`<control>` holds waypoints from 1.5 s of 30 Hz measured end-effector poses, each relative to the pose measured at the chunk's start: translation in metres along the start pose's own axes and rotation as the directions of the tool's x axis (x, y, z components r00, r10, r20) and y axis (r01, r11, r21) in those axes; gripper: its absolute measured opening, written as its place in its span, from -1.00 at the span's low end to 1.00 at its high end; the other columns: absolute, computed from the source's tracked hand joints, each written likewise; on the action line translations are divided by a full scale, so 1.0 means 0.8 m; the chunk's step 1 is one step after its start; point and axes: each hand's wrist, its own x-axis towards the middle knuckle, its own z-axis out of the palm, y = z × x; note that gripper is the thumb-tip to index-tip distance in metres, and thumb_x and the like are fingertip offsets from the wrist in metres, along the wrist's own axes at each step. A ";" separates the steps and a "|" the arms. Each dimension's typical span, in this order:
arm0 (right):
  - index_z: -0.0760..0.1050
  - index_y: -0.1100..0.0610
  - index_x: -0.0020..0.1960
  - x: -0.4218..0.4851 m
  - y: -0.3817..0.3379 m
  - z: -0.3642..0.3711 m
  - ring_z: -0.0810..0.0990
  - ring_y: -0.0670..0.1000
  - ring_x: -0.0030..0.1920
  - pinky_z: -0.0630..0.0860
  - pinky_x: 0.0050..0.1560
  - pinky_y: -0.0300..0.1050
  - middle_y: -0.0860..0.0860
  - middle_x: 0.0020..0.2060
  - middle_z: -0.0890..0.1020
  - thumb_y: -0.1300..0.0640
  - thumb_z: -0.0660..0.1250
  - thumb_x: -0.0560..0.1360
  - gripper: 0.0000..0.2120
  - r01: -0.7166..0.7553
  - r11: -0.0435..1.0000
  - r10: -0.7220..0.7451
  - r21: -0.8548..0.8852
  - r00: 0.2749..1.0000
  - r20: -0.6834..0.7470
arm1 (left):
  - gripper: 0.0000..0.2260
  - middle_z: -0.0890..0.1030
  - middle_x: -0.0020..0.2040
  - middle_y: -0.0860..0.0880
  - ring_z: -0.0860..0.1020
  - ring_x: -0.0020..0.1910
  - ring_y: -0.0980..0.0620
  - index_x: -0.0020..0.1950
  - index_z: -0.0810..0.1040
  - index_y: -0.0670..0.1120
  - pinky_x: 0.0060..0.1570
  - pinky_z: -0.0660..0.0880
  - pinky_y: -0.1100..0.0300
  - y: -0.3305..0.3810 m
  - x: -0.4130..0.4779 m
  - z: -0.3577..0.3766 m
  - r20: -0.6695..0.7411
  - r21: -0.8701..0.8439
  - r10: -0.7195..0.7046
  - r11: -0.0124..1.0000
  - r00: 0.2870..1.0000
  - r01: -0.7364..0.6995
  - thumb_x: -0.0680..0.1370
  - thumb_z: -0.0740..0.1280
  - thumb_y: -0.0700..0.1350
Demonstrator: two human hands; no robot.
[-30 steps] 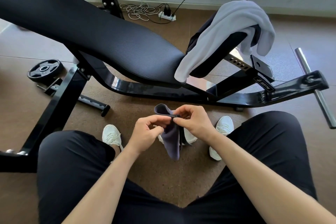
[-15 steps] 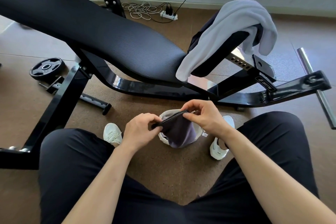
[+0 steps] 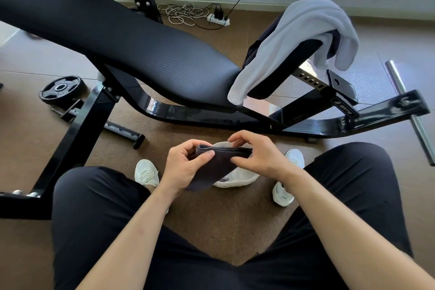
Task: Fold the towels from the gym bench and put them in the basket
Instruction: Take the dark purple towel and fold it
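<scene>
A small dark grey towel (image 3: pixel 217 163), folded flat, is held between both hands low in the middle of the view. My left hand (image 3: pixel 183 166) grips its left end and my right hand (image 3: pixel 257 156) pinches its right end. Right under the towel a white woven basket (image 3: pixel 237 178) sits on the floor between my feet, mostly hidden. A pale grey towel (image 3: pixel 294 40) hangs over the raised seat end of the black gym bench (image 3: pixel 141 40), with a darker cloth (image 3: pixel 259 47) showing behind it.
The bench's black frame (image 3: pixel 235 122) runs across the floor just beyond my hands. A weight plate (image 3: pixel 61 88) lies at left, a steel bar (image 3: pixel 409 110) at right. A power strip with cables (image 3: pixel 217 17) is by the wall. My knees flank the basket.
The dark towel hung down in a narrow strip from my pinched fingers. Now it is folded shorter and held level, stretched between my hands over the basket.
</scene>
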 end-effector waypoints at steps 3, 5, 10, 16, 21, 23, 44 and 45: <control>0.50 -0.04 0.27 -0.003 -0.014 0.020 0.64 -0.14 0.12 0.55 0.15 -0.26 -0.13 0.03 0.68 0.15 0.49 0.50 -0.61 0.101 0.994 -0.102 0.050 0.995 0.012 | -0.85 0.74 -0.05 0.05 0.69 0.00 0.06 0.07 0.69 -0.04 -0.06 0.61 0.21 0.001 -0.003 0.001 0.015 -0.019 -0.007 1.000 1.000 0.007 0.53 0.48 -0.21; 0.48 -0.06 0.27 -0.003 -0.018 0.028 0.63 -0.16 0.10 0.53 0.12 -0.30 -0.14 0.02 0.68 0.17 0.44 0.54 -0.65 0.135 0.989 -0.135 0.053 0.991 -0.003 | -0.83 0.75 -0.03 0.01 0.70 0.03 0.02 0.09 0.69 -0.05 0.00 0.63 0.16 0.000 -0.003 -0.001 -0.005 -0.039 -0.025 0.999 1.000 0.025 0.53 0.49 -0.22; 0.52 -0.09 0.10 -0.006 -0.026 0.026 0.60 -0.19 -0.01 0.45 -0.01 -0.41 -0.17 -0.07 0.65 0.24 0.38 0.57 -0.76 0.170 0.985 -0.170 0.009 0.985 -0.030 | -0.82 0.75 -0.03 -0.03 0.71 0.02 0.01 0.08 0.70 -0.07 0.01 0.65 0.12 0.001 -0.002 -0.006 -0.032 -0.030 -0.036 0.999 0.999 0.035 0.50 0.51 -0.22; 0.66 -0.01 0.14 -0.004 -0.017 0.027 0.62 -0.06 0.20 0.53 0.25 -0.01 -0.06 0.14 0.68 0.27 0.34 0.55 -0.73 0.263 0.964 -0.260 -0.036 0.963 0.078 | -0.82 0.76 -0.07 -0.02 0.72 -0.03 0.06 0.06 0.71 -0.10 -0.02 0.62 0.23 0.002 0.001 -0.010 0.006 0.054 0.015 0.998 1.000 -0.015 0.47 0.53 -0.23; 0.71 0.13 0.10 -0.012 -0.026 0.005 0.64 -0.10 0.14 0.55 0.23 -0.10 -0.01 0.06 0.68 0.41 0.34 0.53 -0.71 0.300 0.952 -0.297 0.067 0.954 -0.045 | -0.80 0.74 0.05 -0.05 0.69 0.07 0.06 0.22 0.64 -0.12 0.06 0.59 0.25 0.011 -0.001 -0.012 0.133 -0.033 0.009 0.999 0.991 -0.004 0.60 0.38 -0.20; 0.71 0.17 0.08 -0.016 -0.029 -0.007 0.65 -0.09 0.12 0.54 0.20 -0.20 0.01 0.05 0.69 0.45 0.33 0.52 -0.71 0.313 0.945 -0.306 0.094 0.948 -0.088 | -0.79 0.73 0.06 -0.03 0.68 0.06 0.07 0.24 0.63 -0.09 0.06 0.58 0.26 0.012 -0.004 -0.009 0.182 -0.006 0.006 1.000 0.983 -0.005 0.61 0.38 -0.16; 0.70 0.10 0.09 -0.012 0.002 -0.073 0.65 0.05 0.12 0.53 0.32 0.05 0.08 0.02 0.73 0.40 0.29 0.58 -0.70 0.215 0.659 0.161 0.721 0.896 -0.414 | -0.90 0.71 -0.05 0.09 0.67 -0.03 0.08 0.06 0.67 0.05 0.07 0.60 -0.07 -0.050 0.014 0.005 0.338 0.482 -0.200 0.876 0.920 0.013 0.55 0.47 -0.06; 0.70 0.08 0.09 -0.011 0.006 -0.077 0.66 0.03 0.11 0.53 0.33 0.07 0.05 0.00 0.73 0.40 0.28 0.59 -0.69 0.215 0.647 0.196 0.732 0.880 -0.432 | -0.90 0.70 -0.06 0.09 0.65 -0.04 0.08 0.05 0.65 0.06 0.04 0.60 -0.03 -0.051 0.015 0.004 0.324 0.514 -0.215 0.857 0.921 0.019 0.55 0.47 -0.07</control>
